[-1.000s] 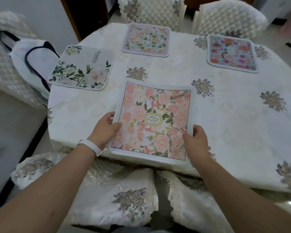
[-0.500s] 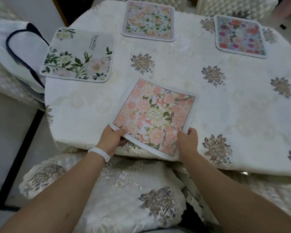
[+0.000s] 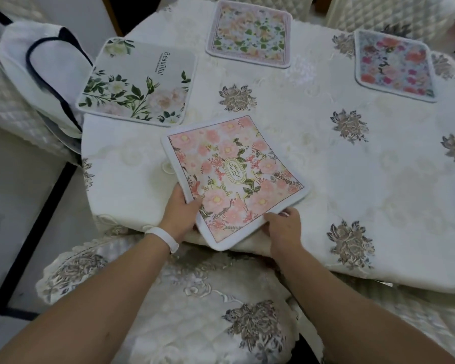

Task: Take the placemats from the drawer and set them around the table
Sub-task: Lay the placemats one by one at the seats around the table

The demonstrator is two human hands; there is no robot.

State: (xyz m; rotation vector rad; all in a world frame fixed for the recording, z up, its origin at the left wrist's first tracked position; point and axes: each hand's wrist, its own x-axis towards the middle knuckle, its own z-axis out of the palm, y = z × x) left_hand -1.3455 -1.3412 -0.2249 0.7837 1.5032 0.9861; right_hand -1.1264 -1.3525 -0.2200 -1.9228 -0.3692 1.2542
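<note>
The pink floral placemat [image 3: 231, 177] lies skewed on the near side of the table [image 3: 365, 185], one corner pointing back at the person and overhanging the edge. The left hand [image 3: 180, 214] grips its left side, thumb on top. The right hand [image 3: 281, 227] pinches the near-right side. Both sit at that corner, with the mat stretching away up-left, so squaring it likely needs a turn.

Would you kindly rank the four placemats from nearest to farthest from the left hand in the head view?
1. Pink placemat, gripped by the left hand.
2. Green-leaf placemat, far left.
3. Pastel placemat, far centre.
4. Bright-flowered placemat, far right.
</note>
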